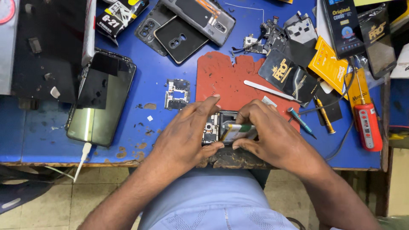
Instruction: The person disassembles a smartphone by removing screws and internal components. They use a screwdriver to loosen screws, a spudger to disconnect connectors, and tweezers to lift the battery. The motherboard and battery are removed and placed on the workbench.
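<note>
We see both hands over an opened phone (215,127) at the near edge of the blue worktop (149,85), its back off and circuit board exposed. Landmark = this opened phone. Left hand (185,132): grip narrow, thumb under the phone's near edge, fingers over its far edge, holding the frame. Right hand (272,134): grip closed on a flat battery (236,132) w/ green end, tilted up off the phone body.

Behind the phone: red mat (230,81); phone's far end rests on it. A white spudger (268,90) lies on the mat, behind-right of the phone. Just right: blue-tipped screwdriver (300,121); further right, yellow-handled screwdriver (324,115), then red tool (368,125) w/ cable. Behind-left: small circuit part (177,93). Well left: large dark phone (102,102), screen up, white cable plugged in. Far behind: 2 phone back covers (179,30).
</note>
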